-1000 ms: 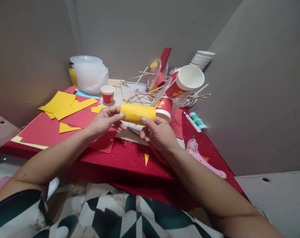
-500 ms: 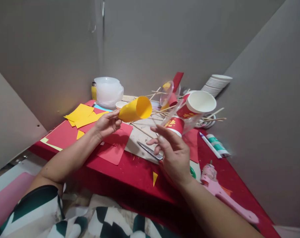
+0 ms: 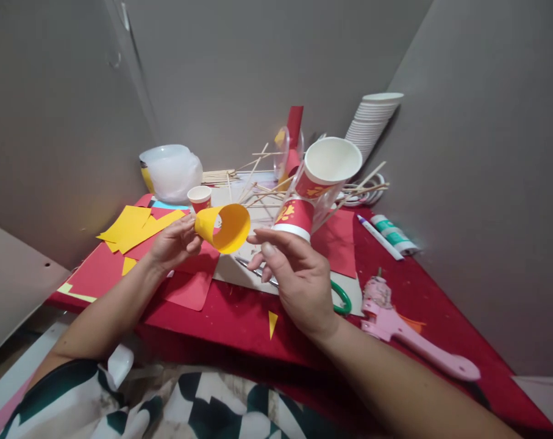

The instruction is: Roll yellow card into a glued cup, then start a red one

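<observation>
My left hand (image 3: 174,242) pinches the narrow end of a yellow paper roll (image 3: 224,227), held above the red table (image 3: 239,317) with its wide mouth facing me. My right hand (image 3: 294,277) hovers just right of the roll, fingers spread and empty, a little apart from the paper. Under that hand lie scissors with green handles (image 3: 342,299) on a pale card. Red paper cups (image 3: 299,213) stand right behind it.
Yellow and red paper sheets (image 3: 134,222) lie at the left. Wooden sticks (image 3: 258,189), a small red cup (image 3: 200,197) and a white plastic bag (image 3: 171,171) fill the back. A pink glue gun (image 3: 408,332), a glue tube (image 3: 392,233) and stacked white cups (image 3: 372,116) are on the right.
Both hands held the yellow roll one second ago. My right hand let go and opened; my left turned the roll so its mouth faces me and lowered it slightly.
</observation>
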A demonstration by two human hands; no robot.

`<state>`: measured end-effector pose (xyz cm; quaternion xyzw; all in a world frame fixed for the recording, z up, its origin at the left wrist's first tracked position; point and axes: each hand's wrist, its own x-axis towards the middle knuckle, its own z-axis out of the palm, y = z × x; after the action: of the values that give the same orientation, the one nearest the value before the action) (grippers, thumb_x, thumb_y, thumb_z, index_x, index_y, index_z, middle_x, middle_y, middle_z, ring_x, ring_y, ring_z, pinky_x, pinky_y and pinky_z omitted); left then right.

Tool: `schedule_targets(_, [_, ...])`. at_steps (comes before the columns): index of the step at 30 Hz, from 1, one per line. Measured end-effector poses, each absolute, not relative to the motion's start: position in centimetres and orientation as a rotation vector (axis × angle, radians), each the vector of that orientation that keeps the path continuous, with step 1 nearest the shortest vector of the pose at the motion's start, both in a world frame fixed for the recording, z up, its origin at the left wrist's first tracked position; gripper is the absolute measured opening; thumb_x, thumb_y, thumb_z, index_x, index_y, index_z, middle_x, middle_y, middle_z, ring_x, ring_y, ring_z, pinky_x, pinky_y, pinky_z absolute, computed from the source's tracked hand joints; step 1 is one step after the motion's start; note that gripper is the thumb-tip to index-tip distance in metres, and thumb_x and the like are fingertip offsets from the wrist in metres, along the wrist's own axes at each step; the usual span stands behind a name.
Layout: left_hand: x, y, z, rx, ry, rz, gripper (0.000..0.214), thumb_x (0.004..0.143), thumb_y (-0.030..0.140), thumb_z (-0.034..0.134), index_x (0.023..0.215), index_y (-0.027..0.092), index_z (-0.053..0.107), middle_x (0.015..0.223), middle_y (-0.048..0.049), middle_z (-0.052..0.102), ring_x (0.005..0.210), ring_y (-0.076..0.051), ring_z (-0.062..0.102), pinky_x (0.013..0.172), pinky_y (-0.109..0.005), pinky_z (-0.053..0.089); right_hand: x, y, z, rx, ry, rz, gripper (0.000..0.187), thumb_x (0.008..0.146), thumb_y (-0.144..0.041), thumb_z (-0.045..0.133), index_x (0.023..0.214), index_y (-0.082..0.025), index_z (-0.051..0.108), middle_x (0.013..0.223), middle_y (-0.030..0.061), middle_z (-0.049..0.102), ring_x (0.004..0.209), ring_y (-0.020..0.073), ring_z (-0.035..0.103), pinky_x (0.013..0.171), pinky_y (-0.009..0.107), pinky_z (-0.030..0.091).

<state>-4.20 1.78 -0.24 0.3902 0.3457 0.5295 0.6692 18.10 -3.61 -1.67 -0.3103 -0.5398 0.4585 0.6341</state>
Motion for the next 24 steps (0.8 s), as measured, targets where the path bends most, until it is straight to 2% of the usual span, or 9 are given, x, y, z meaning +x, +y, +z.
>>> schedule_targets(5, [-3.7, 1.6, -0.2, 1.093, 0.866, 1.326, 0.03, 0.068, 0.031, 0.082, 0.082, 0.015, 0.061, 0.069, 0.0033, 0.065, 0.041, -0.006, 0.056, 0.039, -0.016, 0.045, 18.3, -3.3, -1.4, -0.749, -1.147, 1.001, 0.017, 0.085, -0.034, 0.07, 0.099, -0.025, 0.073, 0.098, 0.0034, 0.076, 0.059, 0.0108, 0.065, 0.048, 0.025, 0.05])
schedule_targets(11, [-3.4, 1.1, -0.9, 1.241, 0.904, 1.439, 0.026, 0.073, 0.033, 0.08, 0.082, 0.017, 0.061, 0.073, 0.004, 0.066, 0.046, -0.008, 0.062, 0.046, -0.019, 0.05, 18.2, -3.2, -1.3, -0.805, -1.157, 1.153, 0.03, 0.078, -0.034, 0.077, 0.106, -0.025, 0.071, 0.109, 0.0039, 0.075, 0.054, 0.009, 0.064, 0.048, 0.025, 0.052])
schedule_targets(16, [-3.0, -0.1, -1.3, 1.362, 0.962, 1.402, 0.026, 0.08, 0.039, 0.075, 0.084, 0.019, 0.061, 0.062, 0.004, 0.064, 0.05, -0.011, 0.064, 0.053, -0.022, 0.053, 17.8, -2.9, -1.4, -0.892, -1.131, 1.381, 0.048, 0.065, -0.033, 0.086, 0.11, -0.022, 0.07, 0.082, 0.0011, 0.075, 0.047, 0.0105, 0.062, 0.039, 0.022, 0.045])
schedule_targets(18, [-2.8, -0.6, -1.3, 1.411, 0.974, 1.378, 0.025, 0.081, 0.04, 0.074, 0.085, 0.018, 0.062, 0.06, 0.0028, 0.066, 0.051, -0.012, 0.065, 0.055, -0.023, 0.054, 17.7, -2.7, -1.6, -0.896, -1.153, 1.407, 0.045, 0.066, -0.033, 0.085, 0.108, -0.022, 0.072, 0.077, -0.0004, 0.075, 0.044, 0.0097, 0.059, 0.037, 0.021, 0.042])
schedule_targets(22, [-2.4, -1.3, -1.4, 1.478, 0.997, 1.358, 0.026, 0.083, 0.041, 0.073, 0.085, 0.017, 0.063, 0.064, 0.0001, 0.07, 0.054, -0.014, 0.068, 0.059, -0.025, 0.056, 17.8, -2.4, -1.7, -0.888, -1.203, 1.381, 0.031, 0.072, -0.037, 0.081, 0.098, -0.022, 0.076, 0.087, 0.0006, 0.077, 0.039, 0.006, 0.054, 0.035, 0.02, 0.04])
schedule_targets(24, [-2.2, -1.4, -1.4, 1.474, 1.003, 1.361, 0.026, 0.082, 0.042, 0.073, 0.085, 0.017, 0.063, 0.065, 0.0002, 0.071, 0.054, -0.014, 0.069, 0.058, -0.024, 0.056, 17.9, -2.4, -1.7, -0.917, -1.214, 1.372, 0.03, 0.071, -0.04, 0.081, 0.094, -0.02, 0.078, 0.079, 0.0002, 0.075, 0.037, 0.0051, 0.051, 0.034, 0.019, 0.037])
